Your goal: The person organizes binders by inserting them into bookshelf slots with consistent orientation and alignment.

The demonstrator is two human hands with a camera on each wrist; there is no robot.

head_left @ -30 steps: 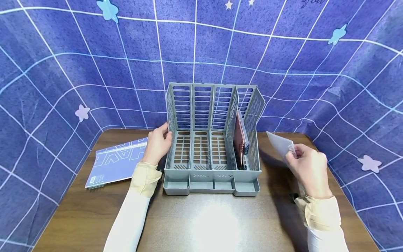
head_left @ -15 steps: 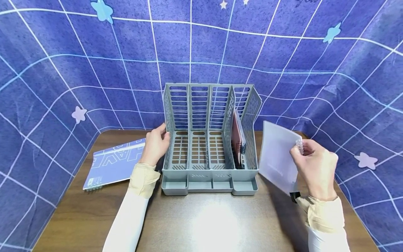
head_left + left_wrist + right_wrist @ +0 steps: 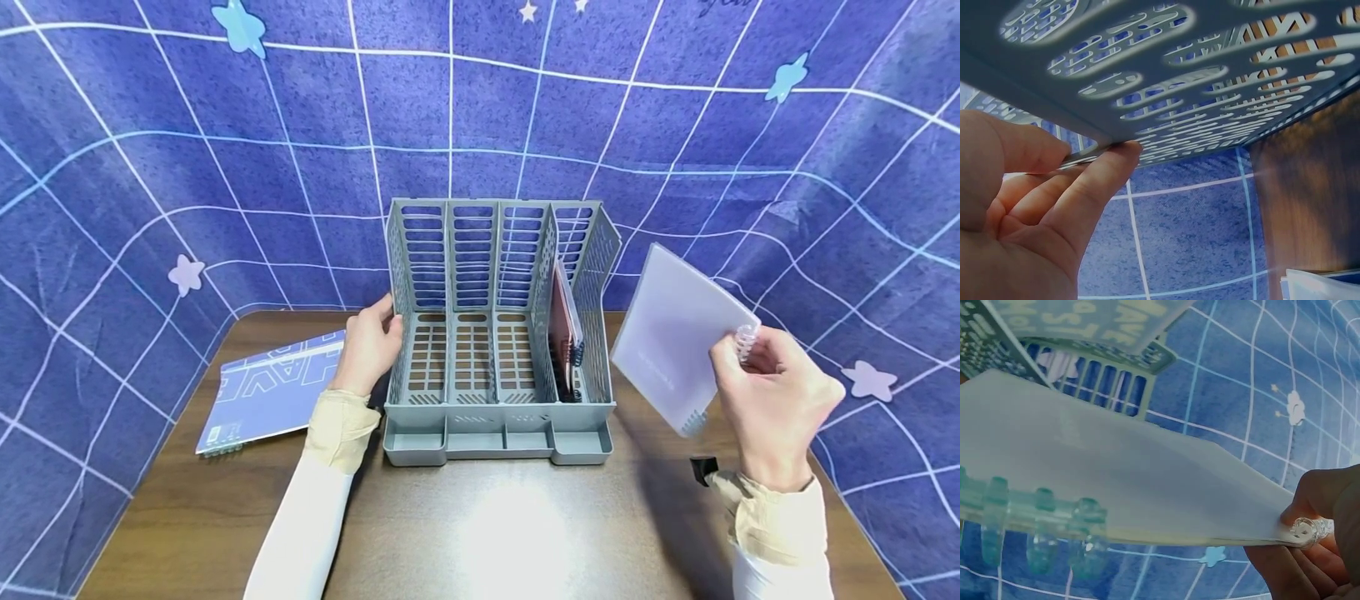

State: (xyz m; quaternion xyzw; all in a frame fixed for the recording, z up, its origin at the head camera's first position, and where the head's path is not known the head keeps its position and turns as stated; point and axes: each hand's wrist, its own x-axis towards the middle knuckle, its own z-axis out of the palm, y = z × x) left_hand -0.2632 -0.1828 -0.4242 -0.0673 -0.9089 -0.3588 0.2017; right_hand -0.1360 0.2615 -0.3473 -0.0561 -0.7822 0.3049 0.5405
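Note:
A grey desktop file organizer (image 3: 498,411) with upright dividers stands in the middle of the table in the head view. My left hand (image 3: 369,346) pinches the edge of its left side wall between thumb and fingers, as the left wrist view (image 3: 1041,187) shows. Off to the organizer's right, my right hand (image 3: 776,392) grips a spiral notebook (image 3: 671,337) with a frosted translucent cover by its coil corner. This notebook is raised above the table and tilted. Thumb and fingers close over the clear coil (image 3: 1307,531) in the right wrist view.
Dark-coiled notebooks (image 3: 564,333), one reddish, stand in the organizer's rightmost compartment. A blue spiral notebook (image 3: 273,392) lies flat on the wooden table (image 3: 225,517) at left, partly behind the left forearm. A blue patterned cloth (image 3: 480,100) hangs behind and at the sides.
My right hand has lifted the translucent notebook and turned it so its cover faces the camera more, with the hand shifting rightward. The left hand stays at the organizer's wall.

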